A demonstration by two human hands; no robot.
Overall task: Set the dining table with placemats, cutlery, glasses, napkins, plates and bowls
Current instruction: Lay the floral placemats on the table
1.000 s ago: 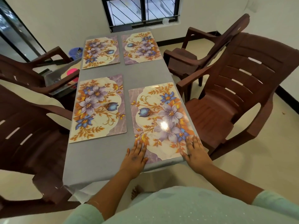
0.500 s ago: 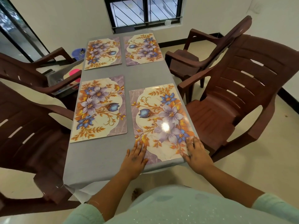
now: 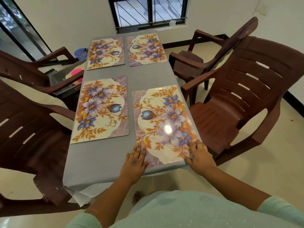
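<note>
While both hands lie flat with fingers spread, the left hand (image 3: 135, 159) on the near left corner and the right hand (image 3: 198, 154) on the near right corner of the near right mat (image 3: 162, 122), the step looks like squaring that mat. It is best done by sliding it with light, even pressure until its edges run parallel to the table (image 3: 98, 160) edge and match the near left mat (image 3: 100, 109). Four mats lie on the table, two near and two far; four chairs stand around it.
</note>
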